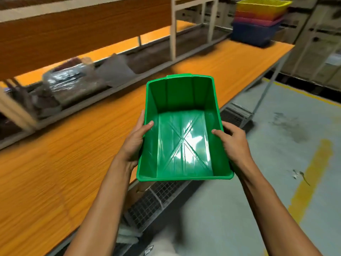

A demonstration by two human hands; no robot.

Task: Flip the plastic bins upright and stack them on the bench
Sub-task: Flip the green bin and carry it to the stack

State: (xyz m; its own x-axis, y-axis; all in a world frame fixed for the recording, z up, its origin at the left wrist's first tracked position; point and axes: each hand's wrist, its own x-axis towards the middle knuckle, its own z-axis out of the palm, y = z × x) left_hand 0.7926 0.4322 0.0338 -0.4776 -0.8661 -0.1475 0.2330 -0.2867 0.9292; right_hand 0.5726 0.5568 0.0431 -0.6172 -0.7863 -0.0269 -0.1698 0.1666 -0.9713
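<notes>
At far left we see blurred, plastic-wrapped dark bundles [73, 84] lying on the low grey shelf [103, 93] that runs along the back of the long orange wood-grain desk [60, 154]. Moving in, our left hand [135, 143] clasps the left wall of a glossy green rectangular plastic bin [182, 137], thumb hooked over the rim and onto the inside, the fingers [142, 117] pressed along the outside. The bin is held upright in the air, its open mouth facing us and tipped slightly our way, over the near edge of the desk and touching nothing but our hands; it is empty, and raised ribs cross on its shiny floor. Our right hand [233, 143] grips the opposite wall the same way, thumb inside, its fingers curled round the outside. Below the bin, a dark wire-mesh rack [156, 198] runs under the desk edge. To the right lies grey concrete floor [276, 145] marked with a yellow painted line [310, 180]. At the far right end of the desk stands a nested stack of upright plastic bins [258, 21], blue at the bottom, then purple and orange, with yellow on top.
</notes>
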